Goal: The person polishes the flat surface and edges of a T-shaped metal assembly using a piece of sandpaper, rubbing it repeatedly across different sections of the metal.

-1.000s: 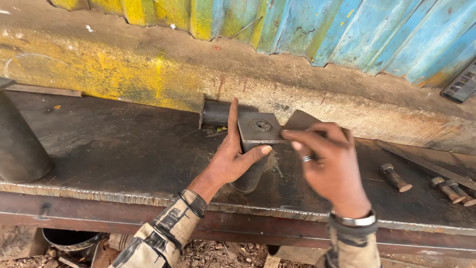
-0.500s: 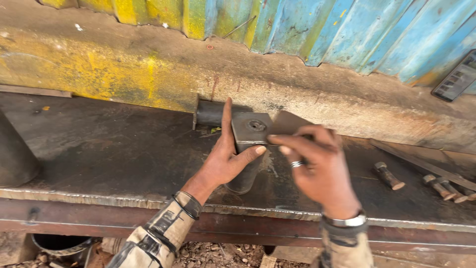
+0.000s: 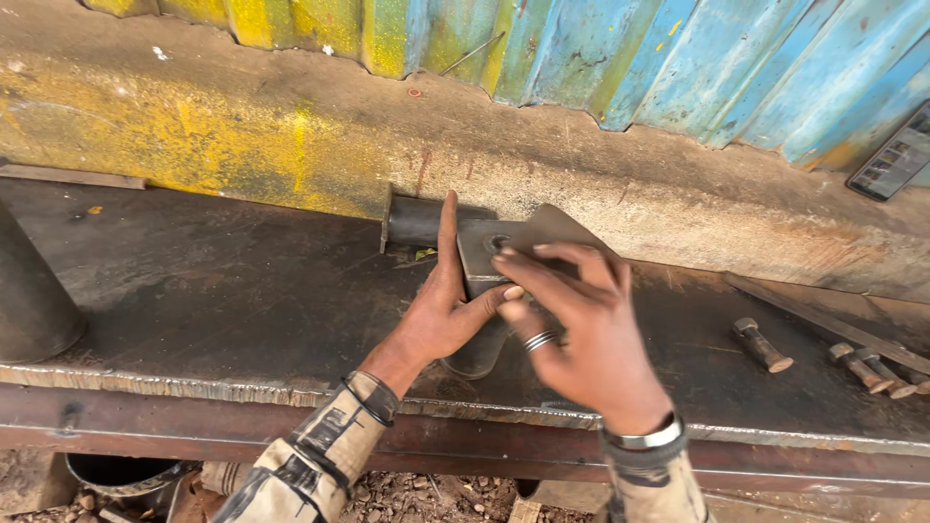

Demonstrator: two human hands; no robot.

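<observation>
A dark steel workbench [image 3: 213, 300] carries 3 bolts [image 3: 762, 345], a flat bar [image 3: 823, 320] and a short pipe [image 3: 418, 221].

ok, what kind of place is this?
Likely a metal or welding workshop: a heavy steel bench with a weld-beaded edge, loose bolts on it, and a metal plate under the hands, by a corrugated metal wall.

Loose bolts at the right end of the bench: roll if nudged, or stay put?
The bolts have round shanks and lie on their sides on the flat steel bench, so they would probably roll a little. Their heads likely make them curve and stop. Solid steel by the look, probably heavy for their size.
</observation>
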